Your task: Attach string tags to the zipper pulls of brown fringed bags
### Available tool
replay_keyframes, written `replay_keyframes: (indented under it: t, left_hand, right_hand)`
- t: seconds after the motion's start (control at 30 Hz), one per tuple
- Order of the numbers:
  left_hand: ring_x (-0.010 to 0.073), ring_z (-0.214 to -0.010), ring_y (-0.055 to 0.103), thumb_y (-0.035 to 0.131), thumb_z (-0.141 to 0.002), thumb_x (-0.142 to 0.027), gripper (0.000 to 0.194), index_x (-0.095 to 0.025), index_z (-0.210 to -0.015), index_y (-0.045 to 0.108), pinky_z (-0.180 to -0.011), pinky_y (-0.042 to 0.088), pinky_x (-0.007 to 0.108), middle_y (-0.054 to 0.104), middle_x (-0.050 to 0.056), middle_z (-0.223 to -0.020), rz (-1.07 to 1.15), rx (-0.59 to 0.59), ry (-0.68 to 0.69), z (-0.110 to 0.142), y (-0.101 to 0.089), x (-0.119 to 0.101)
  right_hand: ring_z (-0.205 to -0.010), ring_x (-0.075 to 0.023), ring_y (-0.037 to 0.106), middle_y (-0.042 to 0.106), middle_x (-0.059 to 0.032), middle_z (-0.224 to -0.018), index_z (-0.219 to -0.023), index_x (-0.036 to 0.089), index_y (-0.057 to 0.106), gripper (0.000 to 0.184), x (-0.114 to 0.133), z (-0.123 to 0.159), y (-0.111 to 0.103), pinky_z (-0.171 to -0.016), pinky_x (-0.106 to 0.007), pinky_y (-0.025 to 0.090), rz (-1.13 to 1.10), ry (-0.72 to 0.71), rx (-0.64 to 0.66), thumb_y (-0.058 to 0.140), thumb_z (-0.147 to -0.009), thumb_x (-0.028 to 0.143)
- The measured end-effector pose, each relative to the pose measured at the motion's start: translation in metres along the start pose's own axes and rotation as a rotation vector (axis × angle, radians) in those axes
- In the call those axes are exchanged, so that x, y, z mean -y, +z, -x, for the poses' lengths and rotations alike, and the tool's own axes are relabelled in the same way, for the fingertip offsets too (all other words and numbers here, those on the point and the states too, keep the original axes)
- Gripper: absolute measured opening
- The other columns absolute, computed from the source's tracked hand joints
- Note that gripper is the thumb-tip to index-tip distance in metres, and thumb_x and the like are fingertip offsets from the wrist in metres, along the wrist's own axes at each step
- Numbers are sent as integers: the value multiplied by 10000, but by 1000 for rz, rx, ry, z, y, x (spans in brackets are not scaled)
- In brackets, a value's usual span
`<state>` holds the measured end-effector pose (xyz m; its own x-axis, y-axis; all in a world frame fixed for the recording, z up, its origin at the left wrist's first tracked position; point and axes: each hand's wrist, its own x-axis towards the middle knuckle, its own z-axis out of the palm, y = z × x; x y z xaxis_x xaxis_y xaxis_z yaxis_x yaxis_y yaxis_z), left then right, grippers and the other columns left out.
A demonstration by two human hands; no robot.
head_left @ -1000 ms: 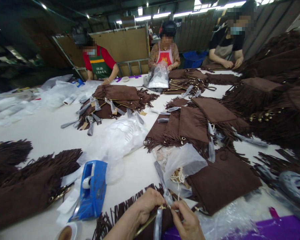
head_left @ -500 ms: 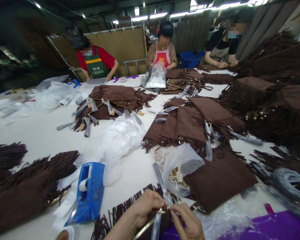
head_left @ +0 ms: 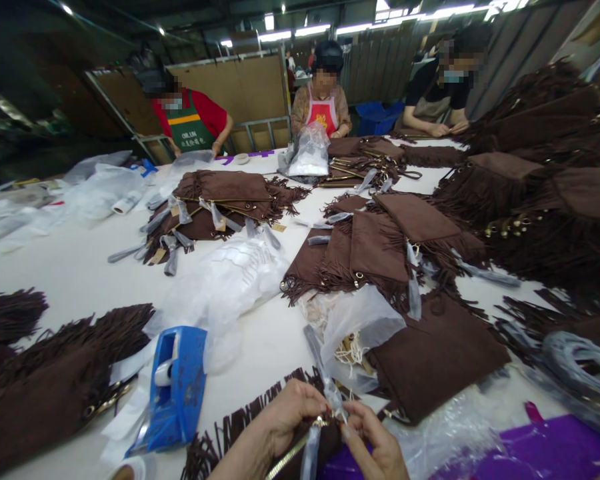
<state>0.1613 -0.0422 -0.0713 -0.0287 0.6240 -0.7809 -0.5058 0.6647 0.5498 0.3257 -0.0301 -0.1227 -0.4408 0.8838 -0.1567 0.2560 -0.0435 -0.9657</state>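
Note:
My left hand (head_left: pixel 289 413) and my right hand (head_left: pixel 373 441) meet at the bottom edge over a brown fringed suede bag (head_left: pixel 240 430). Both pinch at a small gold fitting (head_left: pixel 323 421) on the bag's gold chain strap (head_left: pixel 286 457). A strip of clear grey plastic wrap (head_left: pixel 325 380) rises from the fitting and another piece hangs below it. The fingers of both hands are curled together around the fitting and the wrap.
A blue tape dispenser (head_left: pixel 175 390) lies to the left. A plastic bag with tags (head_left: pixel 360 333) and a flat brown bag (head_left: pixel 437 357) lie just beyond my hands. Piles of fringed bags (head_left: pixel 375 250) cover the white table (head_left: pixel 75 267). Three people work at the far side.
My hands stay pinched at the gold fitting, with small finger shifts. The view has drifted slightly, so everything sits a little further left.

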Motion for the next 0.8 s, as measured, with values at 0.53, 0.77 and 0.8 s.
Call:
replay_keyframes:
  t: [0.53, 0.77, 0.8]
  left_hand:
    - [86, -405, 394, 702, -394, -220, 182, -78, -488, 638, -476, 234, 243, 527, 11, -398, 5, -9, 14, -7, -3, 8]
    - [101, -389, 426, 695, -372, -181, 155, -86, -450, 601, -468, 276, 252, 534, 19, -393, -89, -11, -26, -15, 0, 7]
    - [101, -385, 427, 694, -375, -178, 155, -87, -450, 595, -464, 278, 250, 532, 17, -390, -94, 0, -27, -15, 0, 7]
  right_hand:
    - [-500, -110, 511, 516, 7, -594, -738, 212, 618, 231, 7, -8, 3, -451, -188, 403, 167, -256, 9, 457, -834, 347]
    - [-501, -114, 511, 497, 7, -582, -703, 212, 602, 279, 11, -8, 1, -453, -185, 405, 177, -233, 14, 422, -840, 376]
    - [-510, -116, 519, 503, 7, -582, -698, 213, 601, 281, 12, -8, 0, -465, -185, 411, 170, -230, 16, 422, -840, 378]
